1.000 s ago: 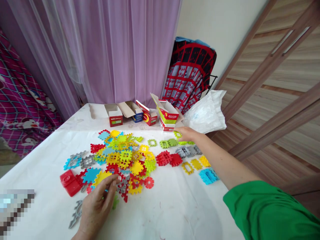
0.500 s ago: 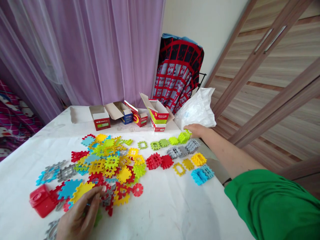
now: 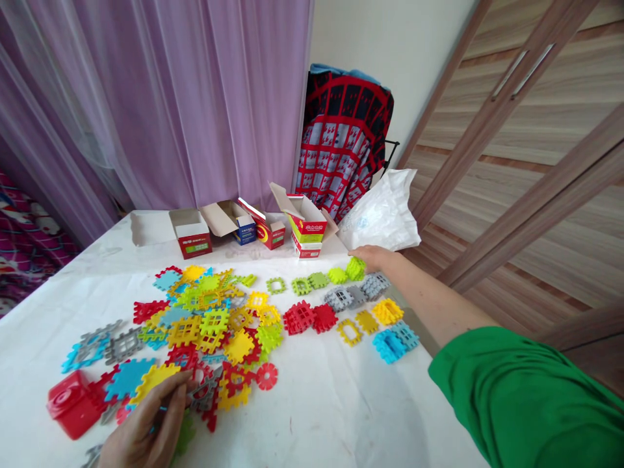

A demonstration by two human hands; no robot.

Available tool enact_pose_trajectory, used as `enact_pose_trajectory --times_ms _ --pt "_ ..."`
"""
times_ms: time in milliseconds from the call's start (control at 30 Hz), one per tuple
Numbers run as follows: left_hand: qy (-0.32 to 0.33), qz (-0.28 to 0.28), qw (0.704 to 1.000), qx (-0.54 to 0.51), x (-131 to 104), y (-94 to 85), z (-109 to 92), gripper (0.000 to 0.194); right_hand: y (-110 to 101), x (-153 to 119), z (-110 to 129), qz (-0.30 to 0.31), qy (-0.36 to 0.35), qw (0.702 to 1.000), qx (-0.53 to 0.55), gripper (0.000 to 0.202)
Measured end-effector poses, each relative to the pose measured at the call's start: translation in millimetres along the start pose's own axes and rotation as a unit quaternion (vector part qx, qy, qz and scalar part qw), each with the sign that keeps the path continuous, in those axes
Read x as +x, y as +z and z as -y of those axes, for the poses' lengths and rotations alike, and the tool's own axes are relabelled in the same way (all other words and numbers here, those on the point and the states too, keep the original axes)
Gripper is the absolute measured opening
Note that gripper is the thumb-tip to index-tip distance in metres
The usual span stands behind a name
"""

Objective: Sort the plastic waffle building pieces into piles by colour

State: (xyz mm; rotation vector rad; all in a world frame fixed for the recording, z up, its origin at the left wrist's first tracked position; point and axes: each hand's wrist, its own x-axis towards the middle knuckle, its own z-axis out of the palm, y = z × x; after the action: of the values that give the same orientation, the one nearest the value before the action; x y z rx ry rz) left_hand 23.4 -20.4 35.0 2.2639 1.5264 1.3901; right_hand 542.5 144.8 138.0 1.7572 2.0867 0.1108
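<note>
A bare stretch of white tablecloth [image 3: 326,403] leaves a lane open at near centre, while a jumbled heap of multicoloured toothed plastic tiles [image 3: 238,346] crowds the space ahead of the left hand [image 3: 146,426] and printed cardboard boxes [image 3: 195,246] line the far side.

The single view looks from the wearer's head, forward and down across the white table [image 3: 322,422]. The left hand [image 3: 146,422] at seven o'clock and green sleeve [image 3: 526,396] at four sit closest; the purple curtain [image 3: 219,97] at eleven and wooden wardrobe [image 3: 517,162] at two stand well back.
</note>
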Motion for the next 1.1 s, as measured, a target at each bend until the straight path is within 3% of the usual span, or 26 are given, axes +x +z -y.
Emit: enact_pose_trajectory --times_ms 167,267,333,467,567,667,800,900,1100 --pt "-0.009 -0.002 1.0 -0.004 0 -0.6 -2 0.029 -8 -1 -1 0.006 0.008 1.0 0.004 0.069" --pt "-0.02 0.009 1.0 -0.006 -1 -1.2 -1 0.028 -24 2 19 -0.011 0.006 1.0 0.01 0.057" --pt "-0.029 0.021 0.999 -0.01 -1 -1.3 -1 0.027 -36 7 47 -0.038 -0.017 0.999 0.02 0.049" --pt "-0.044 0.017 0.999 -0.022 0 -0.6 -4 0.028 -50 26 130 -0.062 -0.1 0.992 0.055 0.038" --pt "-0.066 0.003 0.997 -0.029 -1 -0.1 -5 0.03 -53 42 183 -0.061 -0.15 0.985 0.06 0.048" --pt "-0.082 0.018 0.996 -0.033 -4 -1.0 -2 0.028 -53 53 213 -0.043 -0.161 0.985 0.053 0.057" --pt "-0.066 0.031 0.996 -0.043 -6 -2.6 0 0.024 -53 62 224 0.001 -0.144 0.989 0.032 0.045" --pt "-0.074 0.023 0.996 -0.043 -7 -1.8 -3 0.023 -55 66 220 0.0 -0.149 0.988 0.037 0.044" --pt "-0.094 0.001 0.994 -0.057 -8 1.9 -6 0.024 -64 59 177 -0.036 -0.112 0.991 0.066 0.056"
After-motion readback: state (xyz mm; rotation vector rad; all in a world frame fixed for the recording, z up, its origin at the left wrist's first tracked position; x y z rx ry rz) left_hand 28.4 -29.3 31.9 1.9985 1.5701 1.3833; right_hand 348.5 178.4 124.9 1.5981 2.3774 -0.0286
